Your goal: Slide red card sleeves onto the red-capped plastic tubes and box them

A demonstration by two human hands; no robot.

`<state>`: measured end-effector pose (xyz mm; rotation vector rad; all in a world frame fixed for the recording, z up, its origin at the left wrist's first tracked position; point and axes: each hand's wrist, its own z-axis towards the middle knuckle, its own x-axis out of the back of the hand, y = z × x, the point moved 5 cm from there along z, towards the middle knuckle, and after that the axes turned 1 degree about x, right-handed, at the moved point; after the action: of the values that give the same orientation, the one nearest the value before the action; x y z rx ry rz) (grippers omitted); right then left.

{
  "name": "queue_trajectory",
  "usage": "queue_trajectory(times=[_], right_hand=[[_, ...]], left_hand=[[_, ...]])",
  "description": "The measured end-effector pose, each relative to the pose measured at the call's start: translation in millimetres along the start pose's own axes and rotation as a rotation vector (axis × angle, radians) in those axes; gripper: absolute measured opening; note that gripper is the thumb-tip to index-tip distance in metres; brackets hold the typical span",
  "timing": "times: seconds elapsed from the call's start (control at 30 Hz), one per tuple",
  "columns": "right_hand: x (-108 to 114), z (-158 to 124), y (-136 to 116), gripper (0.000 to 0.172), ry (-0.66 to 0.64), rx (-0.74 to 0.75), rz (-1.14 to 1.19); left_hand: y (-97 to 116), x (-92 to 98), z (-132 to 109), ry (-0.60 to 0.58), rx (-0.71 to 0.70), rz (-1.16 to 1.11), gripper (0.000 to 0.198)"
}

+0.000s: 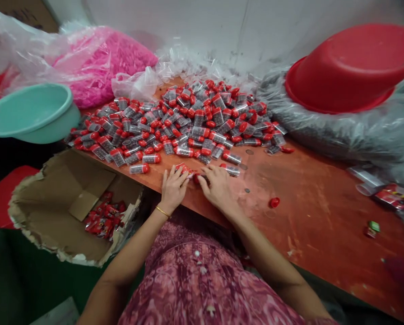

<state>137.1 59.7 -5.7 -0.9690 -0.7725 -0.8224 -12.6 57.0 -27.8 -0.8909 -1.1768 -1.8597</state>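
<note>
A big heap of small clear tubes with red caps (pixel 188 122) lies on the orange table (pixel 317 212). Both my hands rest at the table's near edge, side by side, just in front of the heap. My left hand (pixel 173 186) has its fingers curled over a few red-capped tubes (pixel 184 169). My right hand (pixel 218 185) lies next to it, fingers bent down on the same small cluster. What exactly sits under the fingers is partly hidden. A gold bangle is on my left wrist.
A torn cardboard box (pixel 66 212) with several red tubes inside stands at lower left. A teal basin (pixel 32 113) and a bag of pink pieces (pixel 100 63) are at the left. A red basin (pixel 350 67) lies on grey bags at right. A loose red cap (pixel 274 202) lies on the table.
</note>
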Motion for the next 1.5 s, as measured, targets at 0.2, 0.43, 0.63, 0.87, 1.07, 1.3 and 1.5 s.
queue_trajectory(times=[0.2, 0.43, 0.63, 0.87, 1.07, 1.3, 1.5], right_hand=[[-20.5, 27.3, -15.6, 0.037, -0.234, -0.200, -0.049], [-32.0, 36.0, -8.8, 0.031, -0.352, -0.154, 0.030], [-24.7, 32.9, 8.4, 0.033, -0.140, -0.198, 0.167], [-20.1, 23.3, 15.2, 0.035, 0.188, -0.320, 0.765], [-11.9, 8.6, -14.5, 0.034, 0.211, -0.282, 0.854], [-26.4, -8.8, -34.5, 0.034, 0.110, -0.353, 0.925], [0.5, -9.9, -7.5, 0.027, -0.129, -0.030, 0.480]], left_hand=[[-3.9, -3.6, 1.2, 0.033, 0.065, -0.063, 0.031], [-5.6, -2.2, 0.1, 0.037, 0.109, -0.077, 0.037], [-1.8, -4.7, 1.6, -0.010, 0.123, -0.009, 0.034], [11.1, 15.5, 2.5, 0.102, 0.151, -0.187, 0.040], [29.1, 18.1, -0.2, 0.116, 0.413, -0.824, 0.031], [23.8, 5.9, -11.3, 0.242, 0.782, -1.502, 0.033], [-10.1, 20.9, -17.6, 0.304, 0.934, -1.385, 0.036]])
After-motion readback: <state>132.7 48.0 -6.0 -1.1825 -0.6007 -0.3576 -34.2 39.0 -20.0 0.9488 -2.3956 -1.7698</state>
